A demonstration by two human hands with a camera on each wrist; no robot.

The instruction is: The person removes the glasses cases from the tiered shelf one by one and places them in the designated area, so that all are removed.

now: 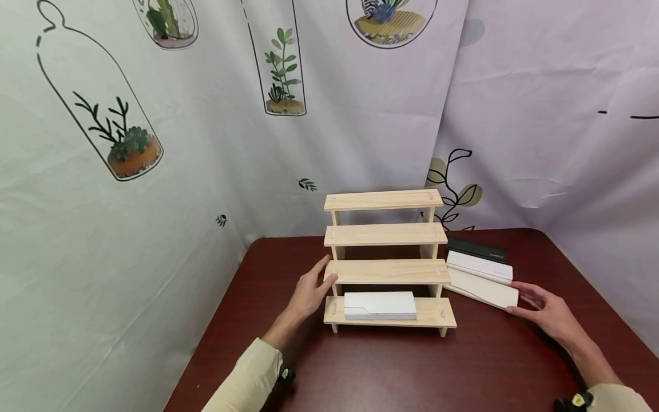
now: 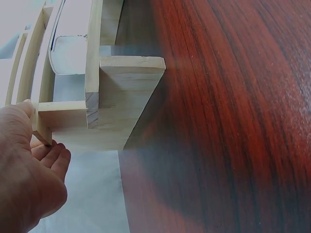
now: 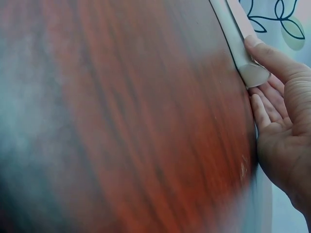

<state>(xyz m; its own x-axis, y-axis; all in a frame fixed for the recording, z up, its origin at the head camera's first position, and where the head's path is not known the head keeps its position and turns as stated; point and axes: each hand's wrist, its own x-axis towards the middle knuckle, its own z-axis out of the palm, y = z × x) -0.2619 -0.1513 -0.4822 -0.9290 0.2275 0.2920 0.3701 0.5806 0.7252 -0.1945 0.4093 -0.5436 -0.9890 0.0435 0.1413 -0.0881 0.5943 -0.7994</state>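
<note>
A four-tier wooden display rack (image 1: 387, 272) stands on the table. My left hand (image 1: 307, 290) grips the left end of its second shelf from the bottom, thumb on top and fingers curled beneath in the left wrist view. On the lowest shelf lies a long white case (image 1: 380, 305) with a flap line across its front. To the right of the rack, my right hand (image 1: 548, 312) holds the near right end of a long cream case (image 1: 481, 289) between thumb and fingers. In the right wrist view, the rounded end of the cream case (image 3: 253, 74) shows by the thumb.
Behind the cream case lie another white case (image 1: 479, 266) and a black case (image 1: 476, 249), side by side. The dark red wooden table (image 1: 401, 372) meets a printed fabric backdrop (image 1: 360, 143) at the back and sides. The upper three shelves are bare.
</note>
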